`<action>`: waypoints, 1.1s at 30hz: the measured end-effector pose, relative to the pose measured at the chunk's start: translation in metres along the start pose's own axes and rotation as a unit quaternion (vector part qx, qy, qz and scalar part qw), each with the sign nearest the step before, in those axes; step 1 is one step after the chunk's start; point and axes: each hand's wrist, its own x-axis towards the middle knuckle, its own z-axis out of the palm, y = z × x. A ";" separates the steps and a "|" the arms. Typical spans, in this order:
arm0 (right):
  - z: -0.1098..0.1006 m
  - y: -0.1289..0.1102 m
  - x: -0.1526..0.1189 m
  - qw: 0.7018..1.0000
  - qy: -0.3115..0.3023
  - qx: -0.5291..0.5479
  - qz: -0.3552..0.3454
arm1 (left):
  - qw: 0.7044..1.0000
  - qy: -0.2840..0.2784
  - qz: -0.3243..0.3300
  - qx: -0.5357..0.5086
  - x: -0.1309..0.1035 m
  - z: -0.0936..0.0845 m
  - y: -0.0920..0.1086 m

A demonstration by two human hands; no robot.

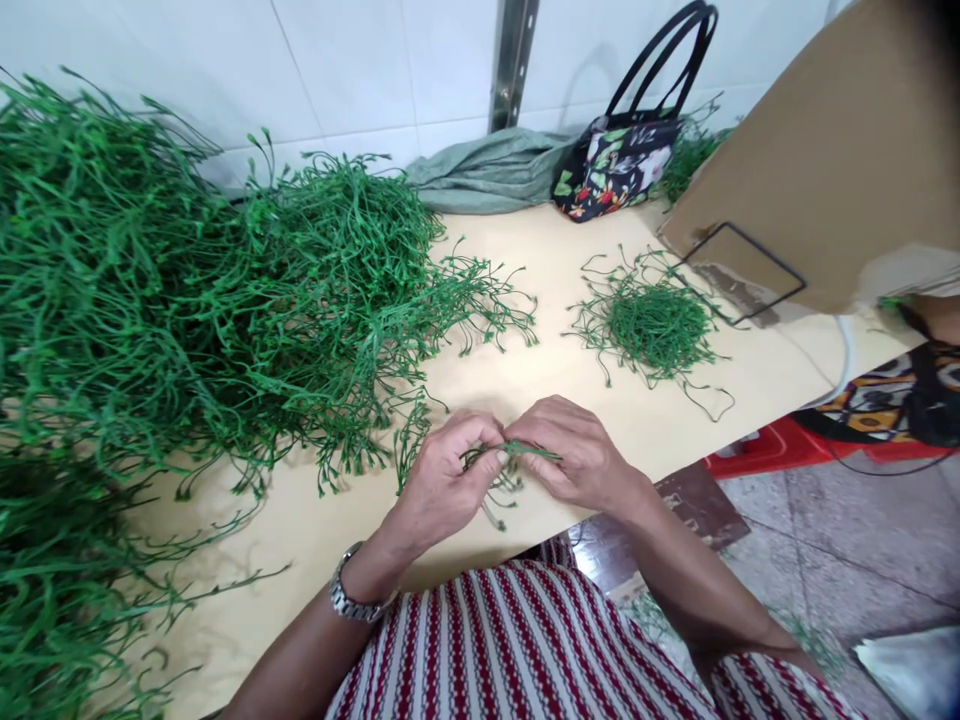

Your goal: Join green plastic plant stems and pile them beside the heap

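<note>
Pinched between thumb and fingers of both our left hand [454, 475] and our right hand [574, 455] is a small bunch of green stems [517, 450]. Our two hands nearly meet, each closed on the bunch, and a few knobbed stem ends hang below our fingers. We have the bunch just above the near edge of the table [491, 380], around the middle of that edge. A metal watch [358, 595] circles our left wrist.

Along the left side of the table spreads a large heap of green stems [225, 270], reaching from the far edge towards the near left corner, its loose tips close to our left hand. Beyond our right hand, well apart from that heap, a smaller tangled pile [660, 320] lies towards the right end.

At the far edge we see a crumpled green cloth [491, 175] beside a floral handbag [619, 160], its dark handles upright. A brown cardboard piece [825, 140] leans over the far right part of the table, with a dark wire loop [763, 252] in front of it.
</note>
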 end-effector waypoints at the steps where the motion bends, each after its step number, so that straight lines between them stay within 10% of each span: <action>1: -0.003 -0.001 0.001 0.999 -0.022 0.025 0.008 | 1.000 -0.006 -0.014 -0.003 -0.001 0.000 0.000; 10: -0.024 0.002 0.007 0.948 -0.119 0.277 0.102 | 0.997 -0.046 -0.018 0.064 -0.002 -0.002 0.000; 33: 0.007 -0.004 -0.009 0.970 0.006 0.220 0.103 | 0.999 -0.009 0.013 0.045 -0.002 0.003 -0.002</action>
